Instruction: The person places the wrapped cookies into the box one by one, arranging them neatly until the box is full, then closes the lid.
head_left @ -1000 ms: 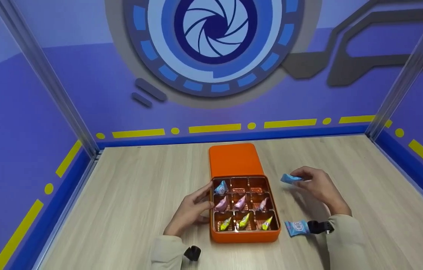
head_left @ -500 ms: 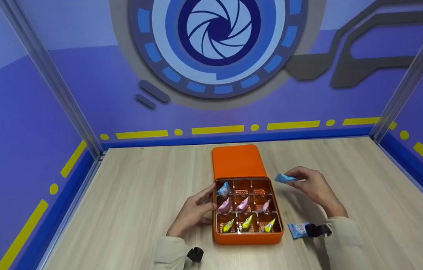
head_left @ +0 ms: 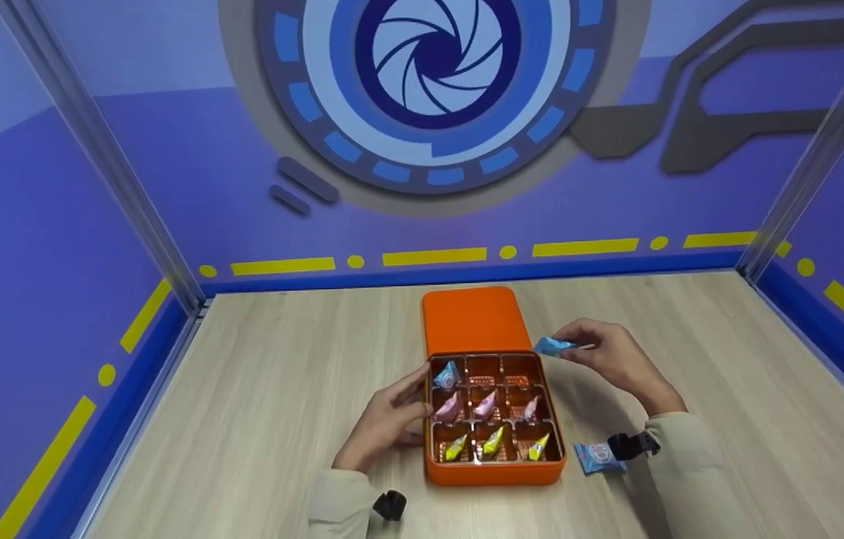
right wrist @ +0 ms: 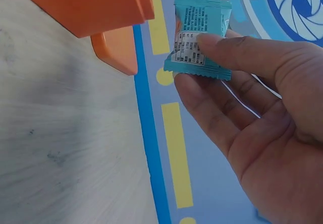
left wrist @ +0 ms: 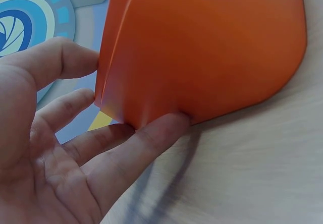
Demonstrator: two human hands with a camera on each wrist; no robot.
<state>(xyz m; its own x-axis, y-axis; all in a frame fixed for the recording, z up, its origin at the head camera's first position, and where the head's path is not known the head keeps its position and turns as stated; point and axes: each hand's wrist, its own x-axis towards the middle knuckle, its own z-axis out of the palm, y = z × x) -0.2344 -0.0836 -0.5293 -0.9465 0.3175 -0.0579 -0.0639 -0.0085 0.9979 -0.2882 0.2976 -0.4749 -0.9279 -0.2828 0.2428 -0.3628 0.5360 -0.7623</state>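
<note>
My right hand (head_left: 616, 363) pinches a blue candy packet (right wrist: 194, 38) between thumb and fingers, just right of the back right corner of the orange box (head_left: 497, 473). White label print shows on the packet in the right wrist view. My left hand (head_left: 381, 427) rests with its fingertips against the box's left wall (left wrist: 202, 47), near the rim. The box's divided insert holds a blue candy (head_left: 447, 376) at back left, pink candies (head_left: 485, 406) along the middle row and yellow ones (head_left: 493, 443) along the front. Bare floor shows in the back middle and back right compartments.
Behind the box lies an orange lid (head_left: 474, 320). Another blue candy packet (head_left: 598, 458) sits on the wood-grain table (head_left: 280, 359) at the box's right, partly behind the right wrist's black camera (head_left: 631, 446). Blue printed panels (head_left: 437, 224) enclose the back and sides.
My right hand has moved left with the blue candy packet, up to the box's back right corner. My left hand stays at the box's left wall.
</note>
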